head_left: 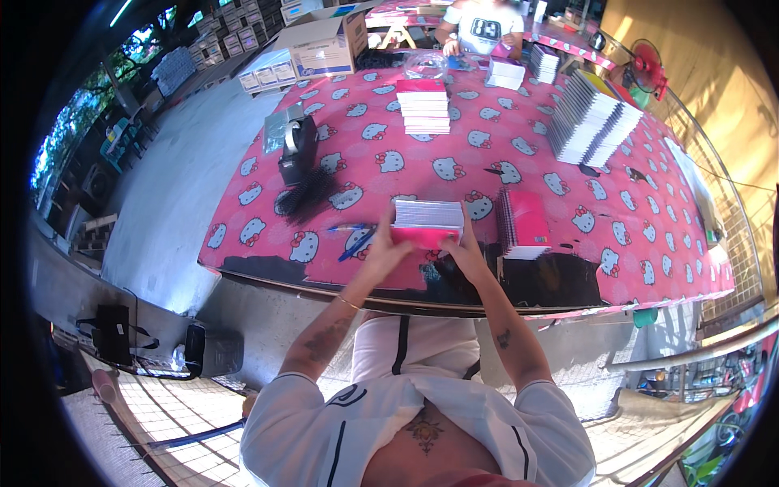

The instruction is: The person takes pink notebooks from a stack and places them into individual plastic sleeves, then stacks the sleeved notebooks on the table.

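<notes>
My left hand (385,246) and my right hand (466,247) both grip a small stack of notebooks (428,221) with white page edges and a pink cover, held just above the near edge of the table (649,211). The left hand clasps the stack's left end, the right hand its right end. A blue pen (355,243) lies on the cloth just left of my left hand. A pink spiral notebook pile (522,224) lies just right of my right hand.
The table wears a pink cartoon-cat cloth. On it are a black tape dispenser (298,146), black binding combs (307,195), a notebook stack (423,105) at centre back and a large fanned notebook pile (591,120) at right. Another person (482,24) sits at the far end beside cardboard boxes (323,45).
</notes>
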`<state>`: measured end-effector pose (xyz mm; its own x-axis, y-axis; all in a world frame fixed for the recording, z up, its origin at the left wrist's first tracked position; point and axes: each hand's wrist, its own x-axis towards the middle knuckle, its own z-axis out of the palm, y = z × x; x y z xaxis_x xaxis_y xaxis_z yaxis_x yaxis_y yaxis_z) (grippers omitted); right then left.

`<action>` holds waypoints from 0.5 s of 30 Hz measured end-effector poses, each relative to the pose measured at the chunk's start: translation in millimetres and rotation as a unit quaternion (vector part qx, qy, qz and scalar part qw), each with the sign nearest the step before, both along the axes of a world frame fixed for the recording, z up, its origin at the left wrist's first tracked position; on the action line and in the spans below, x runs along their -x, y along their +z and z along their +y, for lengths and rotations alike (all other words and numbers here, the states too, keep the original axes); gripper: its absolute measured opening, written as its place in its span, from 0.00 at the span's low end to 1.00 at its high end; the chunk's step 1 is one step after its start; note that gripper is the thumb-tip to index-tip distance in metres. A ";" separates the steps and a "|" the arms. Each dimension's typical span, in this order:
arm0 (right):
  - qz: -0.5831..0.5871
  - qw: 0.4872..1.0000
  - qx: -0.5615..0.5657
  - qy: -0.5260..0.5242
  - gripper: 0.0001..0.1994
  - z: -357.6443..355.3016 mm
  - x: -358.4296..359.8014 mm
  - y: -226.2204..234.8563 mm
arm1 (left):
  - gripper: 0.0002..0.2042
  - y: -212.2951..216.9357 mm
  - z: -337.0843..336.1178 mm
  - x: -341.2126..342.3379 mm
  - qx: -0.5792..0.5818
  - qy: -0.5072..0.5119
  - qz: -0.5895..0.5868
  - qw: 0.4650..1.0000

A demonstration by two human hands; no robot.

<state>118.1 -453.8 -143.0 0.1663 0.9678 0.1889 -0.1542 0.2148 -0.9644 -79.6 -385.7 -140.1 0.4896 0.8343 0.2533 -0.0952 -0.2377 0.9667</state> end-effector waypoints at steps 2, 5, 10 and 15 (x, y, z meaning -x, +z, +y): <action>-0.024 0.999 0.020 0.022 0.47 -3.7 -2.3 4.2 | 0.48 -8.7 -1.2 -2.8 0.048 -0.009 -0.015 0.999; -0.136 0.991 -0.003 0.006 0.45 -3.9 -9.6 2.3 | 0.43 -18.7 8.0 -5.4 -0.015 0.031 0.039 0.999; -0.034 0.999 0.025 0.007 0.34 16.9 -21.1 21.0 | 0.40 16.4 35.4 -1.6 -0.080 0.036 0.112 0.990; 0.031 0.980 0.198 -0.001 0.30 96.3 -36.9 46.5 | 0.27 69.0 80.9 -23.1 -0.186 0.206 0.308 0.910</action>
